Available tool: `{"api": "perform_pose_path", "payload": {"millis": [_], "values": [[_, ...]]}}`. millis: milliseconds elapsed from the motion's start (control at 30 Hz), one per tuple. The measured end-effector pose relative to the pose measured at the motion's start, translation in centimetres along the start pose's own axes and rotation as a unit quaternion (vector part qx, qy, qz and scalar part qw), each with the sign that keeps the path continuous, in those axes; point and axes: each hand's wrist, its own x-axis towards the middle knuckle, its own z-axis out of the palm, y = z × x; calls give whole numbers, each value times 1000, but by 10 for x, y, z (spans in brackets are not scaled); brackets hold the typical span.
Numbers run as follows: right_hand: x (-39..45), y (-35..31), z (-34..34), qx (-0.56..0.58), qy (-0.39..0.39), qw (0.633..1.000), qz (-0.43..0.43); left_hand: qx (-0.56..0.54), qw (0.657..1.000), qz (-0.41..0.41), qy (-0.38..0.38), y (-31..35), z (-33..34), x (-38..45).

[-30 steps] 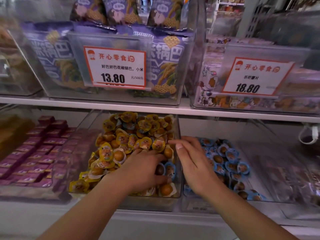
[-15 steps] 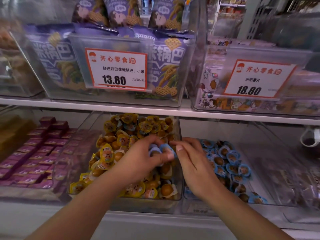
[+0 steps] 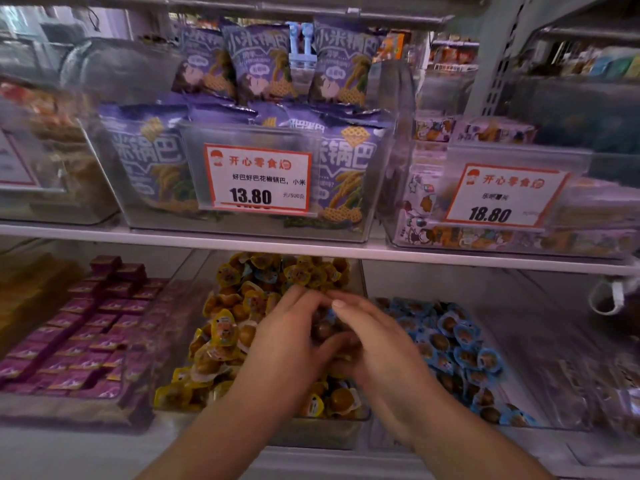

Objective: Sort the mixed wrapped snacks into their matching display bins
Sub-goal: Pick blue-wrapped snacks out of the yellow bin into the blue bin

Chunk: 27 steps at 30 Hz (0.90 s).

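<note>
Two hands meet over the yellow snack bin (image 3: 180,400): left hand (image 3: 291,348) and right hand (image 3: 374,344), fingers curled together around something brown, blurry so can't tell what or which grips it. Blue snack bin (image 3: 540,420) sits just right, purple packets (image 3: 79,341) left.

Both hands, left (image 3: 287,344) and right (image 3: 377,344), meet fingertip to fingertip, fingers curled, blurred.

Both hands are blurred by motion in the lower middle of the frame. The left hand (image 3: 287,344) and the right hand (image 3: 374,344) overlap, so whether the fingers hold a snack cannot be told. They hide the middle of the yellow snack bin (image 3: 360,415). The small print on the right price label (image 3: 504,199) is unreadable. The forearms are cut by the bottom edge.
</note>
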Motion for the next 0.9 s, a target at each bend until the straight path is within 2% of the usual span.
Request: {"api": "perform_pose_path", "payload": {"millis": [100,200,267,333,400,500,533,600,667,767,833,900], "values": [[-2,-5,1,131,-49,989,41,-41,999,23,18,-5,3,-4],[-4,-10,-3,125,-104,985,55,-93,993,33,59,-6,3,-7],[-8,-13,-2,84,-116,988,50,-53,992,77,87,-1,4,-9],[-11,-12,-1,68,-100,992,38,-38,991,104,77,5,7,-8],[-13,-15,-4,66,-73,995,19,-48,991,123,35,7,11,-9],[-5,-28,-29,52,2,998,-20,-65,987,146,-16,4,16,-11],[0,-35,-44,28,34,998,-38,-71,987,138,-30,1,17,-11],[7,-49,-81,-100,94,988,-69,-59,991,113,-46,-8,19,-9],[9,-57,-120,-257,130,956,-57,-13,994,84,-62,-21,19,-6],[11,-55,-164,-410,161,898,-10,65,986,71,-136,-39,17,-4],[15,-53,-176,-441,193,876,-36,103,972,71,-201,-46,17,-4],[19,-53,-174,-415,209,883,-67,128,957,79,-247,-50,17,-2]]}}
